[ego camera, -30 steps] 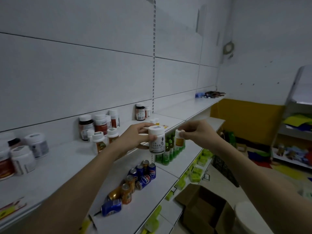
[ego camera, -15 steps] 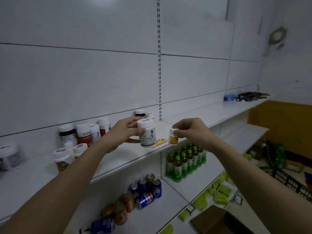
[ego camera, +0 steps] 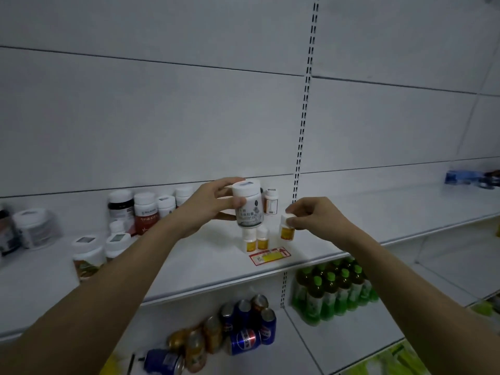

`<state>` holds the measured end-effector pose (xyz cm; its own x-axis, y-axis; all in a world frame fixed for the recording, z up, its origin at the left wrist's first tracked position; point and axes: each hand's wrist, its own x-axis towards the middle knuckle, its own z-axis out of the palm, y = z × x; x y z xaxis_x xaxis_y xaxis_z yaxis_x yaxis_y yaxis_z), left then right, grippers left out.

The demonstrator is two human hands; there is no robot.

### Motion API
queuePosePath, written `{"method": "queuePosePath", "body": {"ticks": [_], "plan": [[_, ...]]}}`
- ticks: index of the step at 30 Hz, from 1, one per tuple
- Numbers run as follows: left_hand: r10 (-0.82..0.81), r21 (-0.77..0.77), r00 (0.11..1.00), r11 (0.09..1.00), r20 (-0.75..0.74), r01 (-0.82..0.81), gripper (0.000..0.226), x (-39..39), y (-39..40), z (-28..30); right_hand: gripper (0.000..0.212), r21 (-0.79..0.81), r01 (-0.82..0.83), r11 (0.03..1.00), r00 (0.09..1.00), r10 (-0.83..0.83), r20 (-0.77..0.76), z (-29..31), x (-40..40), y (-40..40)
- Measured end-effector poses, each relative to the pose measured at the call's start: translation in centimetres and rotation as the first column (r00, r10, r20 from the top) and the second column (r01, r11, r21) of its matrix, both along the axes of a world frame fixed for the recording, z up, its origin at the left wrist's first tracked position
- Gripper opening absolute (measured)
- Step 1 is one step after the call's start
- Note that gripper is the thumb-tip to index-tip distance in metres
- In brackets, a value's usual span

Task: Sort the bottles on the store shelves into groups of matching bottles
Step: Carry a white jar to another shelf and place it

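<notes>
My left hand [ego camera: 213, 203] grips a large white bottle [ego camera: 249, 205] with a grey-green label, held upright above the top shelf [ego camera: 189, 263]. My right hand [ego camera: 311, 215] pinches the cap of a small white bottle with a yellow label [ego camera: 287, 230], hanging just above the shelf. Two matching small yellow-labelled bottles [ego camera: 255, 239] stand on the shelf below the large bottle. Behind it stands a small white bottle with an orange label [ego camera: 270, 202]. More bottles [ego camera: 146, 209] with white caps are grouped at the back left.
White-lidded jars [ego camera: 89, 255] stand at the shelf's left front, and a red-and-yellow tag [ego camera: 270, 256] lies near the edge. The lower shelf holds soda cans [ego camera: 238, 326] and green-capped drink bottles [ego camera: 332, 290]. Small items [ego camera: 465, 177] lie far right.
The view has swung left and closer to the shelf. Both hands have carried their bottles in over the top shelf, and the small bottle now hangs beside two matching ones.
</notes>
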<state>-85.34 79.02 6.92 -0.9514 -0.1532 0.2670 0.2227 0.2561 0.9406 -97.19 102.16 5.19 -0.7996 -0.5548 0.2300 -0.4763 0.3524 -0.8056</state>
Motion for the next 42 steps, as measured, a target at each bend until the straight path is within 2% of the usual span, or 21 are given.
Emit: {"method": "queuePosePath", "body": {"ticks": [8,13,17,21,22,24,27,32,36,40,42], "plan": [[0.042,0.033,0.999,0.999,0.028,-0.043,0.048,-5.6,-2.3,-1.1,0.028,0.324,-0.21,0.923,0.977,0.188,0.098,-0.9,-6.0,-3.4],[0.058,0.022,0.997,0.998,0.057,-0.059,0.046,-6.9,-2.2,-1.1,0.025,0.316,-0.39,0.865,0.919,0.343,0.193,-1.1,-7.4,-3.8],[0.109,-0.013,0.991,0.994,0.074,-0.108,0.049,-6.9,-1.7,-1.2,0.027,0.325,-0.47,0.821,0.882,0.419,0.217,-1.3,-8.0,-3.9],[0.229,0.018,0.971,0.973,0.066,-0.23,0.049,-6.0,0.0,-0.4,0.04,0.364,-0.496,0.788,0.867,0.473,0.159,-0.4,-8.1,-3.2],[0.259,0.016,0.964,0.965,0.064,-0.26,0.047,-5.7,0.5,-0.1,0.041,0.333,-0.476,0.814,0.877,0.468,0.11,0.2,-8.3,-2.9],[0.292,0.011,0.955,0.956,0.052,-0.293,0.041,-4.9,1.8,0.8,0.037,0.167,-0.436,0.885,0.899,0.436,0.033,1.8,-8.5,-2.0],[0.315,0.003,0.949,0.949,0.03,-0.316,0.035,-3.5,4.0,2.0,0.035,-0.034,-0.445,0.895,0.895,0.445,-0.001,4.1,-7.7,-1.3],[0.398,0.005,0.917,0.917,-0.031,-0.398,0.036,-0.4,8.3,2.6,0.05,-0.088,-0.563,0.822,0.824,0.567,0.025,4.8,-4.3,-0.6],[0.484,0.023,0.873,0.875,-0.061,-0.483,0.039,2.7,11.2,2.5,0.036,-0.23,-0.634,0.738,0.746,0.663,0.07,3.8,-1.5,0.3],[0.553,-0.055,0.832,0.83,-0.034,-0.554,0.063,6.2,13.1,0.9,0.028,-0.349,-0.688,0.636,0.624,0.765,0.163,3.3,0.9,0.7],[0.618,-0.084,0.784,0.779,-0.057,-0.621,0.067,8.0,13.9,0.1,0.021,-0.363,-0.713,0.6,0.57,0.797,0.199,3.0,2.5,0.3]]}}
